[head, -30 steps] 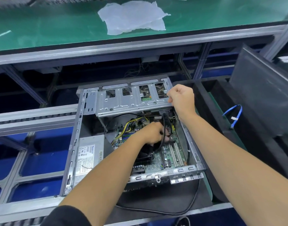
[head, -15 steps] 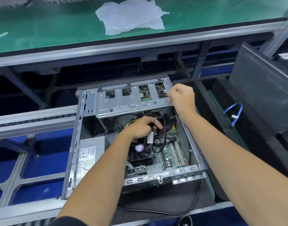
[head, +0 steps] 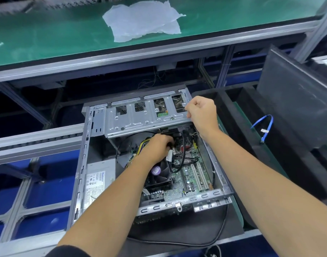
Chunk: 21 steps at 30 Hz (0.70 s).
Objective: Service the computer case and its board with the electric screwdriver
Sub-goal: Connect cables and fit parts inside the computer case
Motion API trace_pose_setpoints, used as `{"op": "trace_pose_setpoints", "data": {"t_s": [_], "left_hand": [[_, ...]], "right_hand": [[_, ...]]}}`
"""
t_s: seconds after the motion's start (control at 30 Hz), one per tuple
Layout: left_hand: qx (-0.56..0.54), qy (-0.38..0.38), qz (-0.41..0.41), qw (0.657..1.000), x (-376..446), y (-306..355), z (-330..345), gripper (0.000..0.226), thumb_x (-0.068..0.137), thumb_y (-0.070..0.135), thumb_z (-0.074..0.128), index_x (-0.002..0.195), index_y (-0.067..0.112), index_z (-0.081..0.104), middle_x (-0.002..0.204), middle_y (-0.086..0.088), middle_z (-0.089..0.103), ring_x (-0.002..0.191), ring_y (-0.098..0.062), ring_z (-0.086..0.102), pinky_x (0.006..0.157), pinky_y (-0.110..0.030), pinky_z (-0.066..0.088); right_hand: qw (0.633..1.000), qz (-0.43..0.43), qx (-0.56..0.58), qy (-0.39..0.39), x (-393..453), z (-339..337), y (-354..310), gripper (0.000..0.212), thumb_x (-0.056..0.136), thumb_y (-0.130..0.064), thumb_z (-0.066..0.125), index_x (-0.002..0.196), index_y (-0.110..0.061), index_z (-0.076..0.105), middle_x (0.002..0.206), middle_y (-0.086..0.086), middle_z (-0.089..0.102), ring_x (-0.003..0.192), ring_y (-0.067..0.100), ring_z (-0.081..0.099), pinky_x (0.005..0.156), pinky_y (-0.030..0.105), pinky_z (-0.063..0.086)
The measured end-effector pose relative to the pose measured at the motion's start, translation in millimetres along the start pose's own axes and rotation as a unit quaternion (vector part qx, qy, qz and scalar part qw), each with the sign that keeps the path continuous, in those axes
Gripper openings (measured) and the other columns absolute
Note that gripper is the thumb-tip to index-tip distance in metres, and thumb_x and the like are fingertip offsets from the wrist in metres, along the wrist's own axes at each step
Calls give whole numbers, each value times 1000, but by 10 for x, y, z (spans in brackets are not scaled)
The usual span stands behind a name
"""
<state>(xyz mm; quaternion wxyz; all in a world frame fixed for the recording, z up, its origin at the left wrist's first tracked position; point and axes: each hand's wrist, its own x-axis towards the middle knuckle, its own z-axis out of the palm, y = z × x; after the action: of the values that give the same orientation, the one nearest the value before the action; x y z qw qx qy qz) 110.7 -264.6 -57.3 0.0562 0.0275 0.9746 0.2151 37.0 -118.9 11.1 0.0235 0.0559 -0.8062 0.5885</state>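
An open grey computer case lies on its side in front of me. Its green board shows inside, with a black fan and a silver power supply at the left. A silver drive cage is tilted up at the far end. My right hand grips the cage's right corner. My left hand reaches under the cage and pinches a black cable with a white tag, just above the fan. No electric screwdriver is in view.
A green bench with a crumpled white plastic sheet runs across the back. Black foam trays stand at the right, with a blue cable and a dark panel. A black cord loops in front of the case.
My left hand has moved from over the fan toward the far end, under the drive cage, taking the black cable with it. The fan now shows. My right hand has stayed on the cage.
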Motion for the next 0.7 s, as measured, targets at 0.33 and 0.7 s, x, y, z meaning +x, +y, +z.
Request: {"op": "trace_pose_setpoints", "data": {"t_s": [0.33, 0.7], "left_hand": [[-60, 46, -30, 997, 70, 400, 151, 24, 81, 1, 59, 98, 9, 74, 93, -12, 71, 84, -29, 63, 71, -36, 53], [-24, 4, -123, 992, 208, 418, 195, 14, 85, 3, 56, 91, 3, 70, 90, -17, 68, 88, -33, 63, 70, -36, 51]], "right_hand": [[1000, -3, 11, -6, -3, -7, 7, 15, 83, -2, 56, 71, 3, 63, 50, -1, 56, 46, 2, 46, 47, 15, 41], [1000, -7, -3, -7, -26, -26, -27, 15, 84, -2, 55, 74, 7, 61, 72, 28, 62, 62, 21, 50, 69, 44, 54]]}}
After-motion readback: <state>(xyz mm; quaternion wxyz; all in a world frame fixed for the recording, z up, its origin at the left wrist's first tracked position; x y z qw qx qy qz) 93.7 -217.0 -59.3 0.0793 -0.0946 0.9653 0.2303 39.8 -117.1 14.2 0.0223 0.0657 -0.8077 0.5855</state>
